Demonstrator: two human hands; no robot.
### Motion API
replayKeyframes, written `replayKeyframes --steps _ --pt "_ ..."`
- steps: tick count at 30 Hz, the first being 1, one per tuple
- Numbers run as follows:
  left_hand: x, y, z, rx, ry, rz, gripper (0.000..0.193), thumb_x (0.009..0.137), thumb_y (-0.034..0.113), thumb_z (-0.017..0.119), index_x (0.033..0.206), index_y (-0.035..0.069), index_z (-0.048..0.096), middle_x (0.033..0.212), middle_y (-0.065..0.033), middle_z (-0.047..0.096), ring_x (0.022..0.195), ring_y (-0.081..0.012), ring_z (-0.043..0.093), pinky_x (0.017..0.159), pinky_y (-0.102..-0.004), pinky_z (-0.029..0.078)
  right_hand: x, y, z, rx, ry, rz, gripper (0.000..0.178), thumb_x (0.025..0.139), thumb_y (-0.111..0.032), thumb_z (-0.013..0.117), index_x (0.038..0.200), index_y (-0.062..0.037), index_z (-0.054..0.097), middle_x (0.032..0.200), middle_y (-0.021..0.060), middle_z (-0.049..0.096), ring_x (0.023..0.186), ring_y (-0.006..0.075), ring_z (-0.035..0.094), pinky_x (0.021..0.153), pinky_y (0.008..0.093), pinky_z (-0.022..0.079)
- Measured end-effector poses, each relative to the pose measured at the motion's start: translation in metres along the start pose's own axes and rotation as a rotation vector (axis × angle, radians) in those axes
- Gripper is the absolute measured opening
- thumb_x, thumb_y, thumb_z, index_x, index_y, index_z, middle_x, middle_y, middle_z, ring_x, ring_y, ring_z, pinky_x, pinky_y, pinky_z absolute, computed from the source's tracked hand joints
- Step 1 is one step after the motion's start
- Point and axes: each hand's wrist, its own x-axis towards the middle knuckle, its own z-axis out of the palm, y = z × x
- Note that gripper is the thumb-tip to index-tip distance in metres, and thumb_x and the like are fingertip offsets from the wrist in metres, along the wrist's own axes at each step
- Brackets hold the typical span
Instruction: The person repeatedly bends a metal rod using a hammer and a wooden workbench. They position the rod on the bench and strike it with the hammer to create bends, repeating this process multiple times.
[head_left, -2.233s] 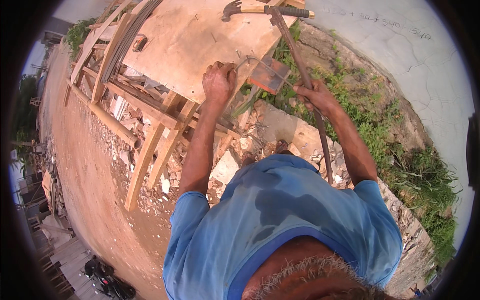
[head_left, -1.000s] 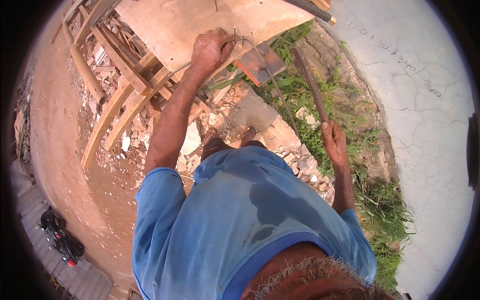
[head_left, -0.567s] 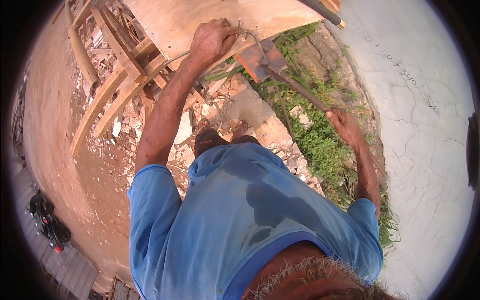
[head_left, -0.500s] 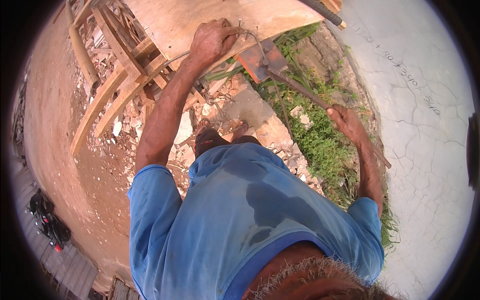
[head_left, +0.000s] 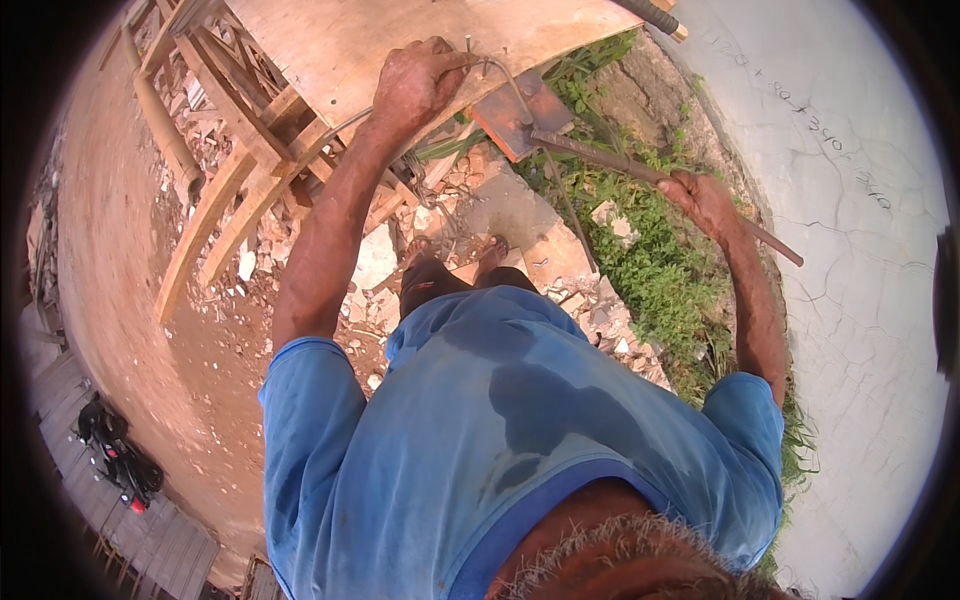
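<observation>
My left hand is closed around a thin metal rod, pressing it on the wooden board. Beyond my fingers the rod passes upright nails near the board's edge, then curves down toward me. My right hand grips a long rusty metal bar, thumb on top. The bar's far end meets the rod just off the board; how the two engage is too small to make out. Under that spot is a dark metal plate with an orange edge.
Curved timber frames stand left of the board. A bar with a wrapped end lies at its far right. Broken rubble surrounds my feet, with green weeds to the right beside a cracked grey surface. A motorcycle stands at lower left.
My right hand has moved away from me and slightly right, swinging the bar's near end the same way. My left hand keeps its hold on the rod. The view has shifted slightly.
</observation>
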Motion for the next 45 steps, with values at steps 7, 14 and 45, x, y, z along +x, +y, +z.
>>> replayKeyframes --steps 7,14,45 --pt "0.0 -0.005 0.003 -0.047 -0.004 -0.003 0.02 0.09 0.02 0.062 0.103 0.014 0.077 0.091 -0.0101 0.068 0.084 -0.0303 0.063 0.076 -0.0442 0.05 -0.016 -0.01 0.009 0.048 0.047 0.054 0.075 0.093 -0.072 0.041 0.098 -0.0036 0.072 0.055 0.0098 0.054 0.057 0.0271 0.059 0.057 0.047 0.048" --pt "-0.001 -0.01 0.008 -0.063 0.009 -0.008 0.02 0.09 0.019 0.062 0.103 0.015 0.077 0.092 -0.0101 0.068 0.087 -0.0309 0.064 0.079 -0.0444 0.049 -0.018 -0.014 0.015 -0.003 0.125 0.127 0.086 0.087 -0.083 0.035 0.086 -0.0051 0.071 0.053 0.008 0.05 0.054 0.026 0.057 0.053 0.0453 0.047" --pt "0.004 -0.021 0.025 -0.091 -0.098 -0.048 0.027 0.09 0.022 0.057 0.109 0.019 0.075 0.103 -0.0121 0.065 0.105 -0.0314 0.06 0.092 -0.0502 0.041 -0.093 -0.224 0.143 0.43 0.421 0.884 0.093 0.086 -0.086 0.029 0.087 -0.0023 0.071 0.057 0.007 0.054 0.059 0.0271 0.062 0.059 0.0474 0.05"
